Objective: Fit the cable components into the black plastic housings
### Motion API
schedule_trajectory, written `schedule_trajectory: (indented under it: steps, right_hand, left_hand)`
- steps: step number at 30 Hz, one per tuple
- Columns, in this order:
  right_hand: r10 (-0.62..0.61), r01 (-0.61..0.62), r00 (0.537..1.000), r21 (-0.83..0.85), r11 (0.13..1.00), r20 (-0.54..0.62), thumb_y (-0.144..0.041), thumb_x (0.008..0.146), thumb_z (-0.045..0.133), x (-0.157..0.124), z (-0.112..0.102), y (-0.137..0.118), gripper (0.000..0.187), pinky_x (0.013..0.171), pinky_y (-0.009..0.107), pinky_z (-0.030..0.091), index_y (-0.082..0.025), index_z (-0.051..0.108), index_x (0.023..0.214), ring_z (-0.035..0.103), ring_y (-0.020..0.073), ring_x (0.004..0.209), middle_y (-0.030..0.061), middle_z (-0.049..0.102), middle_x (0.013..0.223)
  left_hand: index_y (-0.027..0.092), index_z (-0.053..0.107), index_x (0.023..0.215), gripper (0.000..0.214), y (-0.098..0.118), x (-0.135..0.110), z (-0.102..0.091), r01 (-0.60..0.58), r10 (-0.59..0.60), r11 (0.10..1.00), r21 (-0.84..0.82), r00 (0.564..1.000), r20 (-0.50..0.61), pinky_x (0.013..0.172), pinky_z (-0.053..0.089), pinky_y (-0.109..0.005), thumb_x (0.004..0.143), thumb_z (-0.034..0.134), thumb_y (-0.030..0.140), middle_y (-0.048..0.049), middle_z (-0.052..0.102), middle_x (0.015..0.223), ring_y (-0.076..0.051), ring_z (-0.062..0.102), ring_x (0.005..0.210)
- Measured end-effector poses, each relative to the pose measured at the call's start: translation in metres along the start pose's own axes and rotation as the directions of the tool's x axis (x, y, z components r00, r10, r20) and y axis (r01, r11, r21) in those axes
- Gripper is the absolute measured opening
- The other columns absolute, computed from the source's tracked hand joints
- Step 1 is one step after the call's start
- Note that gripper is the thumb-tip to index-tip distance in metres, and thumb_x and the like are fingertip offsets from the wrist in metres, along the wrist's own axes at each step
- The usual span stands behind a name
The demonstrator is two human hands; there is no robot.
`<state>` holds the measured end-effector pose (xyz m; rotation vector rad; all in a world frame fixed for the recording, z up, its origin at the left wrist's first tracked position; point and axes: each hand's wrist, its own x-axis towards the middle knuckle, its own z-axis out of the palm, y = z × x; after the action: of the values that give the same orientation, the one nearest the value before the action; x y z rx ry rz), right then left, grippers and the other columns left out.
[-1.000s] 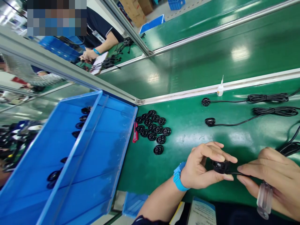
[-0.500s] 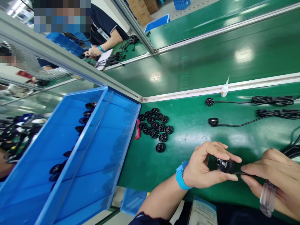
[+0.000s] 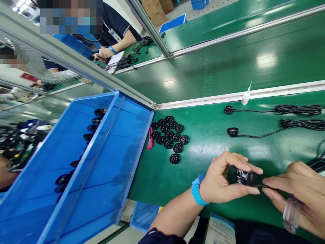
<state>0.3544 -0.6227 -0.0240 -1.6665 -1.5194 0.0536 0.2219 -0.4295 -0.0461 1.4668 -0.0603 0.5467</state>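
My left hand [image 3: 225, 181], a blue strap on its wrist, grips a round black plastic part [image 3: 244, 176] between thumb and fingers. A thin black cable [image 3: 264, 186] runs from that part to my right hand [image 3: 297, 189], which pinches it between thumb and fingertips. Against the right palm sits a clear plastic cylinder [image 3: 291, 213], perhaps a tool handle; its other end is hidden. Beyond my hands lie two similar round parts with cables: one near part [image 3: 233, 131] and one farther part [image 3: 228, 110].
Several loose round black parts [image 3: 168, 134] lie beside a red cutter [image 3: 150, 139]. A large blue bin [image 3: 119, 152] stands on the left. Near the white rail [image 3: 203, 99] is a small dropper bottle [image 3: 245, 97]. Bundled cables [image 3: 299, 109] lie at right. A co-worker's hand [image 3: 105, 52] shows across the frame.
The round part in my left hand has tilted slightly, showing more of its side. Both hands keep their grip. The whole view has shifted a little.
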Motion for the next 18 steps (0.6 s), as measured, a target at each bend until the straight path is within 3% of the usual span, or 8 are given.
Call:
schedule_trajectory:
  steps: [9, 13, 15, 18]
  right_hand:
    - [-0.014, 0.014, 1.0, -0.007, 1.0, -0.007, -0.012, 0.095, 0.075, 0.001, 0.002, 0.001, 0.023, 0.057, 0.033, 0.042, -0.018, 0.07, 0.116, 0.055, 0.0142, 0.064, 0.0004, 0.071, 0.081]
    - [0.0, 0.0, 1.0, -0.002, 1.0, -0.018, -0.012, 0.094, 0.076, 0.003, 0.003, 0.001, 0.026, 0.057, 0.033, 0.042, -0.019, 0.071, 0.119, 0.055, 0.0137, 0.062, -0.0007, 0.069, 0.077]
    - [0.02, -0.02, 0.999, 0.007, 1.0, -0.033, -0.013, 0.097, 0.073, 0.006, 0.0, 0.0, 0.022, 0.055, 0.031, 0.042, -0.02, 0.071, 0.117, 0.055, 0.0124, 0.059, -0.0017, 0.068, 0.075]
    - [0.069, -0.071, 0.995, -0.019, 0.997, -0.071, -0.019, 0.102, 0.067, 0.015, -0.005, -0.003, 0.009, 0.051, 0.027, 0.041, -0.021, 0.072, 0.11, 0.052, 0.0099, 0.052, -0.0041, 0.062, 0.067]
  left_hand:
    - [0.026, 0.058, 0.109, 0.041, 0.005, 0.002, -0.001, 0.021, -0.021, 1.0, -0.001, 0.999, 0.038, 0.11, 0.057, -0.044, 0.087, 0.092, 0.027, -0.0057, 0.086, 0.109, -0.023, 0.084, 0.102]
    - [0.025, 0.059, 0.116, 0.047, 0.002, 0.0, 0.001, 0.048, -0.047, 0.997, -0.065, 0.999, 0.022, 0.096, 0.064, -0.037, 0.084, 0.094, 0.027, -0.0069, 0.086, 0.11, -0.022, 0.084, 0.098]
    - [0.025, 0.059, 0.122, 0.055, 0.002, 0.0, 0.002, 0.089, -0.088, 0.992, -0.089, 0.996, 0.012, 0.087, 0.066, -0.032, 0.081, 0.096, 0.027, -0.0091, 0.084, 0.118, -0.022, 0.083, 0.1]
    - [0.025, 0.061, 0.125, 0.066, 0.001, 0.001, 0.002, 0.062, -0.062, 0.998, 0.019, 0.998, -0.007, 0.096, 0.066, -0.036, 0.073, 0.101, 0.031, -0.0122, 0.079, 0.131, -0.027, 0.08, 0.116]
